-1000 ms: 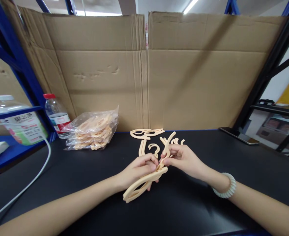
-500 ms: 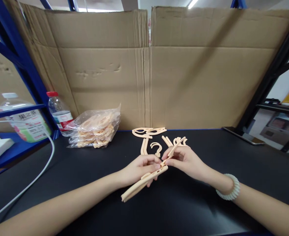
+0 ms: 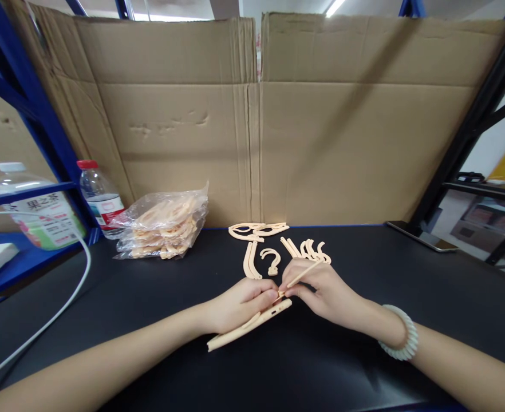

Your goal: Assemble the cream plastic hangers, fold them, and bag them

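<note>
My left hand (image 3: pixel 239 303) is closed on a beige plastic hanger arm (image 3: pixel 231 339), a long curved piece with small slots near its right end. My right hand (image 3: pixel 316 280) pinches another slim beige hanger arm (image 3: pixel 302 274), which slants up to the right. The inner ends of the two pieces meet at my fingertips, where my fingers hide most of the joint. Just beyond my hands lie a hanger hook (image 3: pixel 273 260), a pair of curved arms (image 3: pixel 249 260) and a cluster of several more hooks (image 3: pixel 315 250).
Farther back are assembled-looking beige hanger pieces (image 3: pixel 252 231). A plastic bag of beige parts (image 3: pixel 162 223) lies left, beside a red-capped bottle (image 3: pixel 102 200) and a larger bottle (image 3: pixel 38 209). A white cable (image 3: pixel 72 300) crosses the left side. A phone (image 3: pixel 419 236) rests at back right; cardboard (image 3: pixel 170 126) walls the rear.
Both hands have shifted slightly, with their inner fingertips still together. The hanger arm in my right hand has tipped flatter, and the left one has rolled a little. The view has moved slightly.
</note>
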{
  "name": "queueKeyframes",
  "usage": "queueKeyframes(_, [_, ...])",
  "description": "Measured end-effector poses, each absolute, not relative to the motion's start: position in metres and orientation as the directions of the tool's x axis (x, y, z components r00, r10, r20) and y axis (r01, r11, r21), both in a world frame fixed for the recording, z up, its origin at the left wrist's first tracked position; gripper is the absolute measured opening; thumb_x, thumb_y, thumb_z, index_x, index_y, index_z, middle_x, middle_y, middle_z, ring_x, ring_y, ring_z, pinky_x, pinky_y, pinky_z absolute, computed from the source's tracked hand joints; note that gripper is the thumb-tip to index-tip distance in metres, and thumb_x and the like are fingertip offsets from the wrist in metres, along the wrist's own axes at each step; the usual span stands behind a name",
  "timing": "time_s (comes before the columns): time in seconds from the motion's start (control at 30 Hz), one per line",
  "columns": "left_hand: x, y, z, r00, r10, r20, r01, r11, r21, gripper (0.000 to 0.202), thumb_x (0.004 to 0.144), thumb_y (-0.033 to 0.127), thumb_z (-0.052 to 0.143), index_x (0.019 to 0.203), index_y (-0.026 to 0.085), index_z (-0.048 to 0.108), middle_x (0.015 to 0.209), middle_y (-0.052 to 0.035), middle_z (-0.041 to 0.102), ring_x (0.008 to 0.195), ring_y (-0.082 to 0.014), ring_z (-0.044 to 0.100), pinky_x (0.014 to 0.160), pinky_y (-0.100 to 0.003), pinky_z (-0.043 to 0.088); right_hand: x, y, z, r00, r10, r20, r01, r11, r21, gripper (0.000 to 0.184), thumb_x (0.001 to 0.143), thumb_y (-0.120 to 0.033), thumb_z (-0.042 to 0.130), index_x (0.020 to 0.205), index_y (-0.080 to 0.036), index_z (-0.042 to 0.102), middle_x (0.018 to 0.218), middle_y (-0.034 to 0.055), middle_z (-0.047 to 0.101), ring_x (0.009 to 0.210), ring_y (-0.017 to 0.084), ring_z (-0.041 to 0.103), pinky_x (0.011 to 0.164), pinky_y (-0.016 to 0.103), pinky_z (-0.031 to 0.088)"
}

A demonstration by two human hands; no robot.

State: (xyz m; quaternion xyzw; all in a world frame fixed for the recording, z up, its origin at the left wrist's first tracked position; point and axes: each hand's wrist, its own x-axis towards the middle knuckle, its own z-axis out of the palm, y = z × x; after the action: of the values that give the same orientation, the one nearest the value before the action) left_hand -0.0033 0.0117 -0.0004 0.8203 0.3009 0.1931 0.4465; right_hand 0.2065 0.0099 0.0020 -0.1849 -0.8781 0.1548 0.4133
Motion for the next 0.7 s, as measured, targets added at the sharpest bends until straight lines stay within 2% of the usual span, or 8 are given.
queueKeyframes(0.17, [-0.0016,0.0099,0.0031,0.738,0.673,0.042,0.384,-0.471,0.794,0.041,0.094,0.051,0.036,0.071,0.019,0.046,0.065,0.0035,0.041,0.062,-0.0128,0.039,0.06,-0.023,0.035,0.2086,0.0056,0.0035,-0.662,0.396,0.636,0.285,0.918,-0.275,0.026,0.093,-0.004,0.042,0.078,-0.018,0.059,0.077,0.004,0.06,0.07,0.016,0.054,0.064,0.028,0.044])
queueKeyframes(0.33, [-0.0007,0.0087,0.0033,0.751,0.658,0.053,0.39,-0.507,0.769,0.038,0.096,0.046,0.034,0.072,0.019,0.044,0.064,0.004,0.041,0.06,-0.0121,0.038,0.059,-0.023,0.035,0.2102,0.0057,0.0027,-0.712,0.286,0.642,0.275,0.954,-0.12,0.03,0.094,-0.002,0.034,0.082,-0.018,0.057,0.075,0.0045,0.059,0.069,0.016,0.05,0.063,0.029,0.042])
queueKeyframes(0.7, [-0.0039,0.009,-0.0031,0.758,0.638,0.134,0.391,-0.609,0.69,0.038,0.099,0.042,0.029,0.079,0.017,0.052,0.068,0.0012,0.05,0.064,-0.0132,0.047,0.064,-0.024,0.04,0.2133,0.0076,-0.0029,-0.72,0.217,0.66,0.205,0.974,-0.097,0.028,0.097,-0.005,0.036,0.09,-0.016,0.061,0.079,0.007,0.061,0.074,0.018,0.052,0.065,0.032,0.045])
